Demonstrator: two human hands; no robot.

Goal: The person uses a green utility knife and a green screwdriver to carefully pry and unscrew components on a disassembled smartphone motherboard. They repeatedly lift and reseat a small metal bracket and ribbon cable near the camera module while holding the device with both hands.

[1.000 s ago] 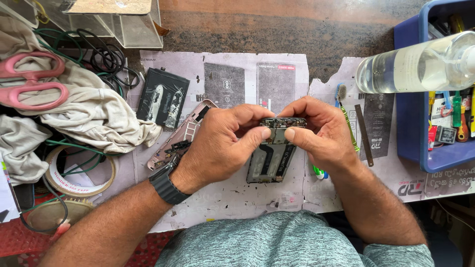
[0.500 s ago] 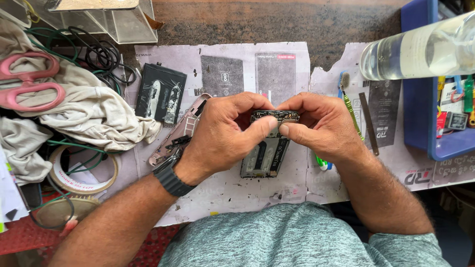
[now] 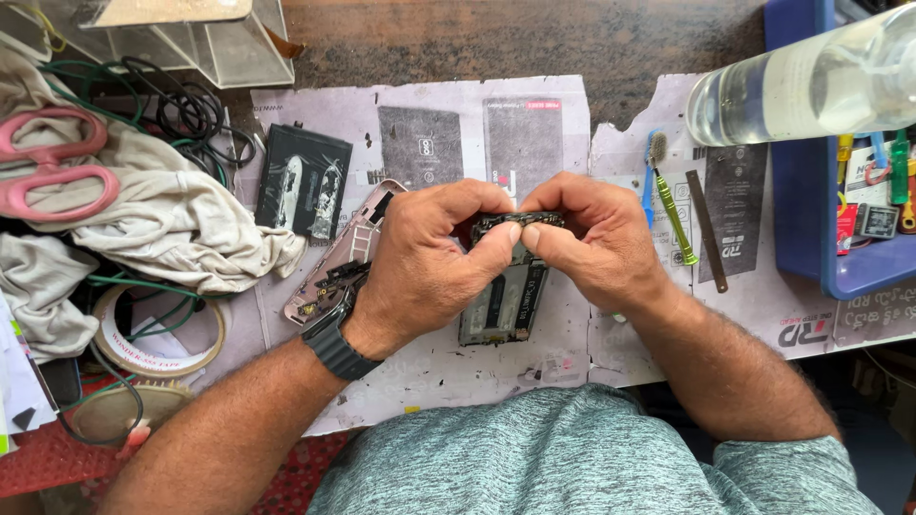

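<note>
At the bottom of the frame I see my grey-green shirt, with both forearms reaching up toward the middle. My left hand (image 3: 425, 262), with a black wristband (image 3: 336, 345) on its wrist, and my right hand (image 3: 593, 243) meet at the centre, thumbs pressed side by side. Both are clenched in a pinching grip on a small dark circuit strip (image 3: 515, 221), held just above an opened phone body (image 3: 504, 303) that lies on the paper-covered worktop (image 3: 458, 372).

Just left of my left hand lies a pale phone frame (image 3: 339, 257), partly hidden by the hand. Farther left are a roll of tape (image 3: 157, 334), crumpled beige cloth (image 3: 181, 215) and pink scissors (image 3: 48, 162).

To the right of my right hand lie a green-handled screwdriver (image 3: 676, 219), a small brush (image 3: 651, 172) and a thin dark strip (image 3: 707, 231).

Above the hands, a black flat battery (image 3: 303, 179) rests in the upper left part of the paper. In the upper right, a clear plastic bottle (image 3: 811, 81) lies across a blue tray (image 3: 797, 200) of small tools. A clear plastic box (image 3: 229, 48) sits at the top left.
</note>
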